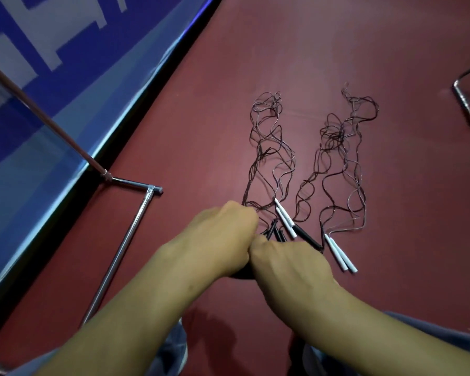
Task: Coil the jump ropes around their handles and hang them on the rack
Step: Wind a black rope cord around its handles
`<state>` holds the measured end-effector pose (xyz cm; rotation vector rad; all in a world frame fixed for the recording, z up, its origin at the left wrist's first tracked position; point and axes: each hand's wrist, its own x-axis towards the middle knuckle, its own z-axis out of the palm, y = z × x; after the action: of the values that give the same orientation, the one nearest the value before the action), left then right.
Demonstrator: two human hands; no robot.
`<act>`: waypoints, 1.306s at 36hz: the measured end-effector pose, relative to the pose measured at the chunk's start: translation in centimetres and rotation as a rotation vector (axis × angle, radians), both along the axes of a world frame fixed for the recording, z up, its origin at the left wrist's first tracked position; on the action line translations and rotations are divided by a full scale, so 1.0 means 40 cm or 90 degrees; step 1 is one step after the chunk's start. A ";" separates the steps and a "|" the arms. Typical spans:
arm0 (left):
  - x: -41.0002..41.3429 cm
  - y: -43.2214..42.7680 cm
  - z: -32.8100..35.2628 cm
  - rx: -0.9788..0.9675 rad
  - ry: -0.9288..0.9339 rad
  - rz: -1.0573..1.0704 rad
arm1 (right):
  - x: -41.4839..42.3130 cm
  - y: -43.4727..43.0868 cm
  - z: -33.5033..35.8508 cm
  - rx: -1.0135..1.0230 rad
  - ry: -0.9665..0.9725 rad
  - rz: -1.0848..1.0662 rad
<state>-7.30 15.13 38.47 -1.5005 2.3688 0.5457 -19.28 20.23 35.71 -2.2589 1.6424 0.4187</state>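
Maroon floor (201, 104), mid-frame: fists touching. Left hand (223, 240) curled tight round black handles (276, 233), tips poking out just above the knuckles. Right hand (288, 264) knuckles-up, fingers hidden, grip impossible to tell. Tangled ropes (261, 153) trailing from the handles toward upper right. White handles (339, 253) just right of the hands. Chrome rack (125, 245) at lower left.

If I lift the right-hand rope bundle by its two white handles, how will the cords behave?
Probably floppy: the thin cords lie in loose waves, so they should dangle and trail. They cross in a clump, so may snag. The white handles look slim and round, likely light, apt to roll.
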 end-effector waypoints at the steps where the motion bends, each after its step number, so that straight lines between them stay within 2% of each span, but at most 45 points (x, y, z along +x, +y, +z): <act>1: -0.004 0.003 0.002 -0.024 0.008 0.012 | -0.002 -0.006 -0.003 -0.017 -0.005 -0.043; 5: -0.009 0.023 -0.008 -0.107 0.154 0.091 | -0.018 -0.030 -0.005 -0.050 -0.020 -0.140; 10: 0.002 0.012 -0.008 -0.079 0.324 0.272 | -0.045 -0.061 -0.007 -0.097 -0.083 -0.182; 14: 0.005 -0.002 -0.004 0.114 0.584 0.503 | -0.054 -0.074 0.015 -0.119 -0.092 -0.187; 19: 0.017 0.016 -0.002 0.268 0.666 0.584 | -0.066 -0.099 0.039 -0.152 -0.102 -0.237; 22: 0.007 0.030 0.007 0.384 0.771 0.616 | -0.074 -0.111 0.054 -0.170 -0.097 -0.253; 25: -0.002 0.028 0.010 0.426 0.798 0.594 | -0.076 -0.113 0.069 -0.166 -0.110 -0.256; 29: 0.006 0.018 0.018 0.327 0.798 0.477 | -0.088 -0.121 0.092 -0.180 -0.139 -0.253; 32: 0.017 0.015 0.025 0.272 0.792 0.375 | -0.097 -0.124 0.105 -0.166 -0.205 -0.256; 36: 0.032 0.016 0.029 0.273 0.795 0.275 | -0.104 -0.120 0.113 -0.142 -0.317 -0.270; 41: 0.049 -0.002 0.026 0.229 0.798 0.228 | -0.105 -0.111 0.119 -0.111 -0.424 -0.262; 47: 0.067 -0.037 0.030 0.230 0.805 0.193 | -0.102 -0.104 0.125 -0.124 -0.517 -0.255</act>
<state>-4.61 13.63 39.65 -1.5329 2.4555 2.4148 -23.34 16.08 40.73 -1.7556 1.6247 -0.6907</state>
